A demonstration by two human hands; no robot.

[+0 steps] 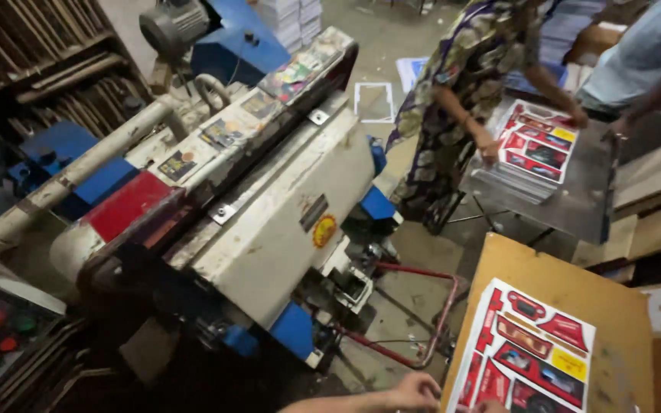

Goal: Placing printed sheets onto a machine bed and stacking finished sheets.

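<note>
Printed red die-cut sheet (525,353) lying toward the near-left edge of the brown board (613,306), my left hand (416,390) loosely curled beside that edge, holding nothing, right hand out of view; a careless tug could slide the sheet off onto the floor.

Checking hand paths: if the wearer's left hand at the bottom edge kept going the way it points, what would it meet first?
The left hand points right; first comes the brown board's left edge, then likely the printed sheet.
</note>
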